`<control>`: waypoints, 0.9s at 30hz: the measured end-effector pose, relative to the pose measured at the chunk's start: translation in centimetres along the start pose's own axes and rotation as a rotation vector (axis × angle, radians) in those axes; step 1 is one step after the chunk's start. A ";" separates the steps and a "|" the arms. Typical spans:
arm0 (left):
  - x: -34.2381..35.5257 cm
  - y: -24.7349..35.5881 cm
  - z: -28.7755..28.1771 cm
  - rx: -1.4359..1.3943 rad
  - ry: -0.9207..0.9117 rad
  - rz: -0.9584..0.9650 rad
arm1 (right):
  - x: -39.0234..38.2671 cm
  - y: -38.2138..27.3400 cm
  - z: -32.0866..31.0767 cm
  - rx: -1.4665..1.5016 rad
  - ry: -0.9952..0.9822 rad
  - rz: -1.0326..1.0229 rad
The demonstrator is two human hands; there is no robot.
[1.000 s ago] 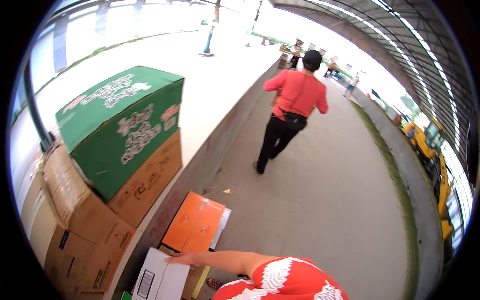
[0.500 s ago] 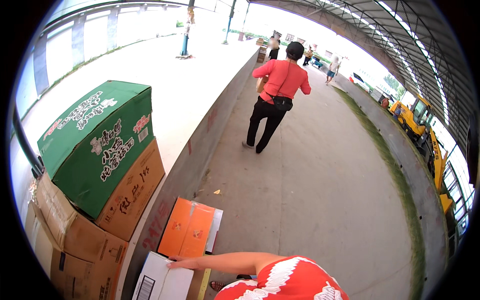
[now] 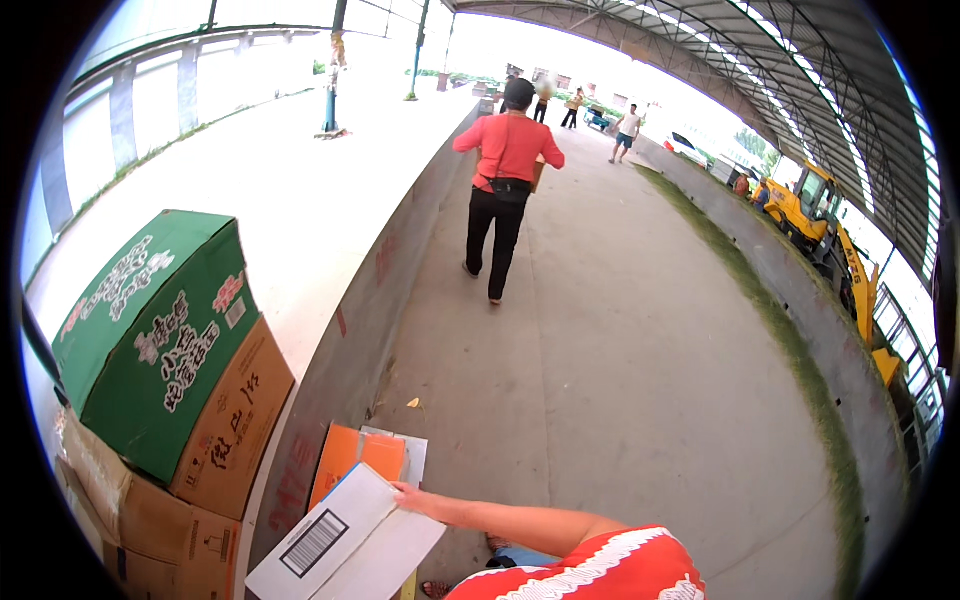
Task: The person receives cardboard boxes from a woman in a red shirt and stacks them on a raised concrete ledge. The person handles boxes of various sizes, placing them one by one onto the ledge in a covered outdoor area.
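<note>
White box [image 3: 350,535] at lower left, slanted, in the wearer's right hand [image 3: 415,500]: fingers closed on its upper right edge, presumably to steady it there; undersides of fingers hidden. Left hand out of view, state cannot be told. Box: pale, flat-sided, barcode panel on one face, crease alongside. Orange box [image 3: 340,455] just beyond, partly covered. Green box [image 3: 165,345] atop brown boxes [image 3: 235,420], likely stacked to save room. Farther: co-worker [image 3: 513,150] walking, yellow loader [image 3: 815,200].
</note>
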State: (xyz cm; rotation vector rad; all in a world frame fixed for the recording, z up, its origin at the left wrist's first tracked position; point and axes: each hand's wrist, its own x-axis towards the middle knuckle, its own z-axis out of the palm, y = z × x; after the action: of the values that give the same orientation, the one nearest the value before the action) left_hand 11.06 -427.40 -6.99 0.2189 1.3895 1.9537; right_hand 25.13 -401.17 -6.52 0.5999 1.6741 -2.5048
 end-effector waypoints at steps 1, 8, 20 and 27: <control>0.1 0.0 1.0 0.004 -0.016 -0.002 | -1.3 -1.0 -0.9 -0.011 0.012 -0.005; 0.5 -1.1 10.2 0.036 -0.124 -0.010 | -9.6 -4.4 -7.8 0.165 0.125 -0.172; 1.1 -5.0 27.2 0.082 -0.368 -0.038 | -26.6 -5.7 -23.2 0.269 0.492 -0.297; 4.4 -9.0 35.2 0.087 -0.555 -0.158 | -34.6 -4.1 -28.0 0.383 0.700 -0.392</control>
State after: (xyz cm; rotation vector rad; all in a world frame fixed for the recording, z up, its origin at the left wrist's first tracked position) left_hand 30.04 -396.60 -1.73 0.6211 1.0828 1.5440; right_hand 63.76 -379.67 0.15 1.4534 1.5948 -3.1801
